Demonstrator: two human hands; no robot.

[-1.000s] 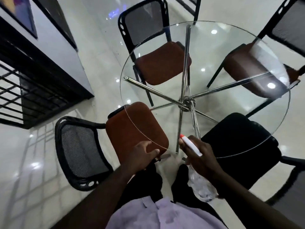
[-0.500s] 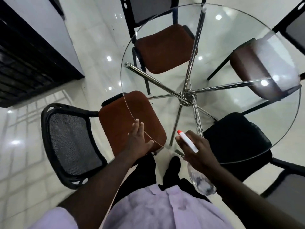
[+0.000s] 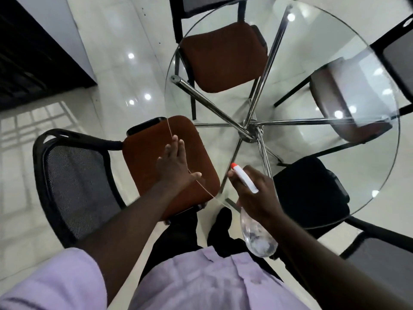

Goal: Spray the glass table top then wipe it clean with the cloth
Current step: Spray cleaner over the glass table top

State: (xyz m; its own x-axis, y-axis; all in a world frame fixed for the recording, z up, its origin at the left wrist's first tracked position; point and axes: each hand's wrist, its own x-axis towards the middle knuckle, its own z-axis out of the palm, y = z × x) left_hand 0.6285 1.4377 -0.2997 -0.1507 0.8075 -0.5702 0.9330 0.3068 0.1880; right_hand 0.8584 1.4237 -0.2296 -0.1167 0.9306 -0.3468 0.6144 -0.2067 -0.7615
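- Nearest to the camera is a lilac shirt [image 3: 201,280]. The person stands right at the near rim of the table.
- The spray bottle [image 3: 258,238] is in the right hand [image 3: 257,198]. Its clear body hangs down toward the person, and its white head with the orange nozzle points up and away over the glass. I judge it is held this way to aim at the surface.
- The fingers of the right hand are curled round the neck of the bottle. Whether one lies on the trigger I cannot tell.
- The left hand [image 3: 173,166] lies flat on the near left rim and holds nothing. Its fingers are straight and pressed together, with the thumb spread to the side. Probably it steadies the person for the spraying.
- The glass table top [image 3: 297,70] is round and clear. I see no drops on it, so the spraying seems not yet done.
- The cloth is not in view.
- Under the glass, the chrome legs [image 3: 248,130] meet at one hub.
- A brown-seated chair [image 3: 145,157] stands below the left hand and a black seat [image 3: 310,193] beside the right hand. Two more brown seats are farther away.
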